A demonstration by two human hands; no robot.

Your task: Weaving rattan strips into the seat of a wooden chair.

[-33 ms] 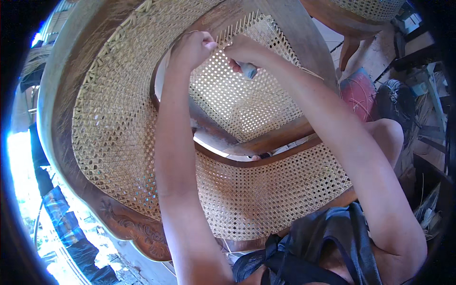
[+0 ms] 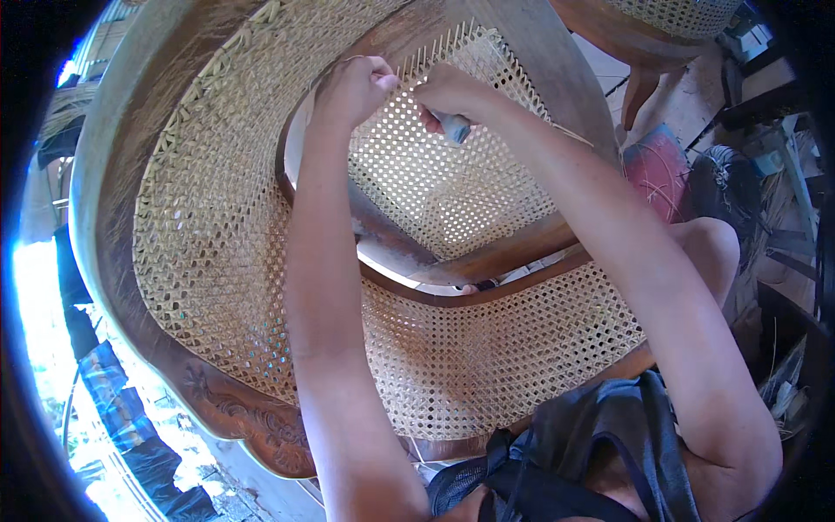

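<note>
A curved wooden chair with woven cane panels stands in front of me. Over the far left corner of its cane seat [image 2: 452, 196], my left hand [image 2: 355, 92] is closed, with a thin cane strand [image 2: 353, 58] looping by its knuckles. What lies between its fingertips is too small to make out fully. Just to the right, my right hand [image 2: 457, 94] grips a tool whose blue-grey handle end [image 2: 455, 130] sticks out below the palm; its tip is hidden. Several thin pegs [image 2: 437, 49] stand up along the seat's far edge, beside both hands.
The chair's cane backrest [image 2: 209, 235] curves round the left and near sides, framed by carved wood [image 2: 239, 409]. Another cane-seated chair [image 2: 639, 52] stands at the far right. Near it are a red container [image 2: 654, 174] and a dark bundle [image 2: 724, 187] with strands on top.
</note>
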